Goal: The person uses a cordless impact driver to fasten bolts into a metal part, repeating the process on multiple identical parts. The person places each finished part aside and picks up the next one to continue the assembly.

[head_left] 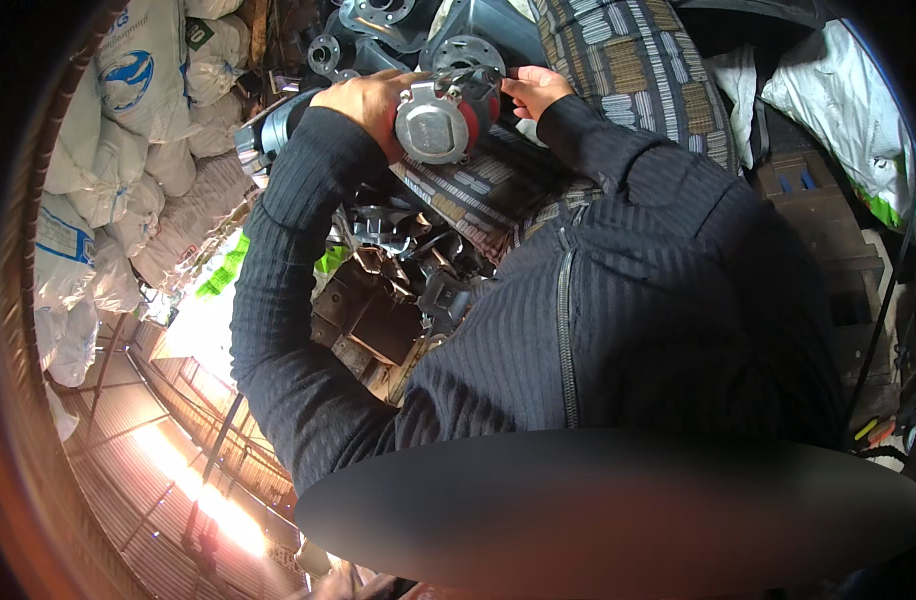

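Note:
At the top middle is an angle grinder [436,128], with a round grey metal head, red and black housing and a dark block at its left end. My left hand [363,100] is wrapped over its body, the fingers partly hidden behind the head. On the opposite side, my right hand [536,90] pinches the tool's right edge between thumb and fingers; exactly which part sits in the pinch is hard to see. Just beyond the tool lie grey metal parts with round flanges [466,52], the nearest partly covered by it. Patterned fabric [633,75] spreads beside my right hand.
White sacks [138,80] are stacked along the left. Dark metal pieces [378,310] lie heaped below my hands, inside my left arm. Brown blocks [803,195] and white sacking [843,110] are at the right. A thin dark cable [878,340] runs down the right edge.

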